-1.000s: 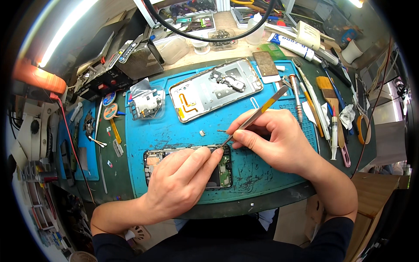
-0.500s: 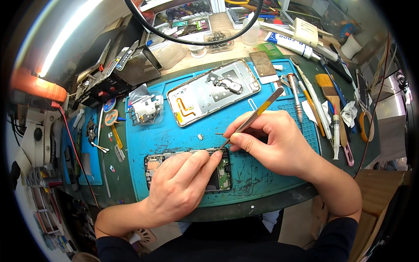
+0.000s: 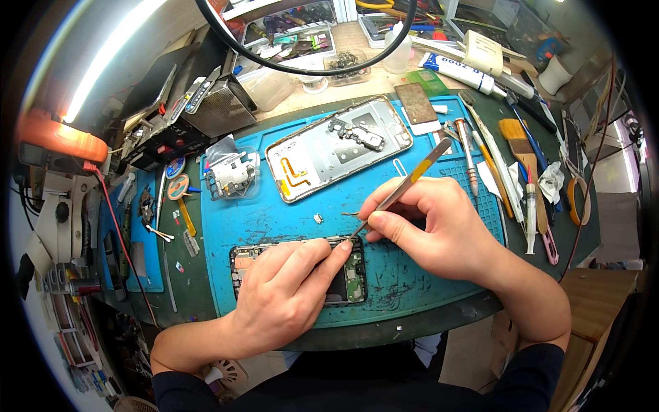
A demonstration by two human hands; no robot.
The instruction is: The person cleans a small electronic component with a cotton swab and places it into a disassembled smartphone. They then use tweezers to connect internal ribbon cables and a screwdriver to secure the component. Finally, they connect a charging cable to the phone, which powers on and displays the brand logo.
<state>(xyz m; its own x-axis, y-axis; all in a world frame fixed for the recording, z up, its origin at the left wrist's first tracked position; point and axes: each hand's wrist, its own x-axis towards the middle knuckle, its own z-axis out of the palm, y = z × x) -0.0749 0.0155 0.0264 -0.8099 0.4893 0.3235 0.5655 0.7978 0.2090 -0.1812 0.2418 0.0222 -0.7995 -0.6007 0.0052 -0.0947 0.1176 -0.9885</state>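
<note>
An opened phone (image 3: 355, 276), its green circuit board exposed at the right end, lies on the blue mat (image 3: 405, 292) before me. My left hand (image 3: 285, 292) rests over it, fingers bent and close together, gripping it against the mat. The left index fingertip presses the phone's upper edge near its right corner. In my right hand (image 3: 439, 230) are metal tweezers (image 3: 417, 172), pinched between thumb and fingers and slanting down to the left. Their tips meet the phone beside that left fingertip; what lies between the tips is too small to tell. My left palm hides the phone's middle.
Beyond the hands lies a silver phone housing (image 3: 312, 154) with an orange flex cable. A clear box of parts (image 3: 233, 172) stands left of it, and a tiny metal piece (image 3: 318, 218) lies nearer. Right are a brush (image 3: 518, 134), a syringe (image 3: 530, 216) and a screwdriver (image 3: 467, 158). A black ring (image 3: 309, 69) hangs above.
The whole view has shifted very slightly. Both hands, the tweezers and the phone keep almost the same places relative to each other.
</note>
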